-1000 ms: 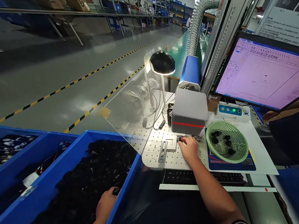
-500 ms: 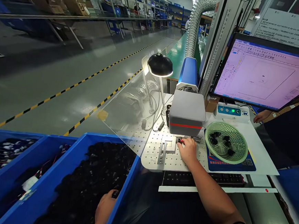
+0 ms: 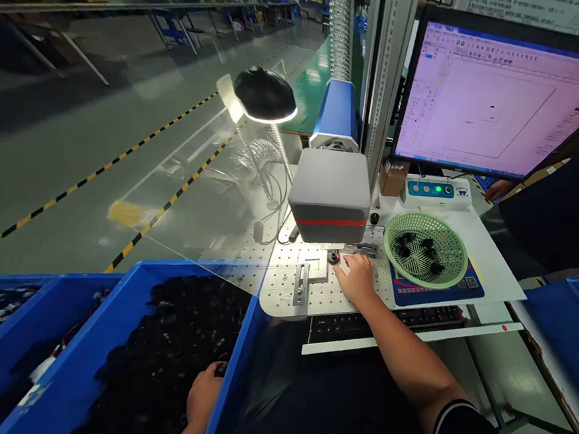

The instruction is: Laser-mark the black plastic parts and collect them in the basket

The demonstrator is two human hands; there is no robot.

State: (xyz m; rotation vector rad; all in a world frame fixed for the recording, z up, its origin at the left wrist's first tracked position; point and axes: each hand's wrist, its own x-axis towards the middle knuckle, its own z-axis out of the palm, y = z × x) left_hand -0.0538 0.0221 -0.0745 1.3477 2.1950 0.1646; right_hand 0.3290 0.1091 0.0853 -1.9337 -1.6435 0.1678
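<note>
My left hand (image 3: 204,392) is at the right side of a blue bin (image 3: 137,273), its fingers closed on a small black part (image 3: 221,369). Many black parts (image 3: 174,342) fill that bin. On the perforated white plate (image 3: 278,290), my right hand (image 3: 357,279) has its thumb and fingers apart. Just left of its fingertips, another round black part (image 3: 334,256) sits by the metal fixture (image 3: 319,267), under the grey machine head (image 3: 329,193). Whether my fingertips touch it is hard to tell.
A green basket (image 3: 424,249) with several black parts stands on a blue mat (image 3: 434,295). Behind are a monitor (image 3: 499,100), a control box (image 3: 436,191) and a lit lamp (image 3: 264,94). A clear sheet (image 3: 209,217) slants at the left. A person's hand (image 3: 498,189) shows at the right.
The view has shifted, so the table appears further left and higher. My right hand has opened and drawn back slightly from the round part. My left hand still holds its part.
</note>
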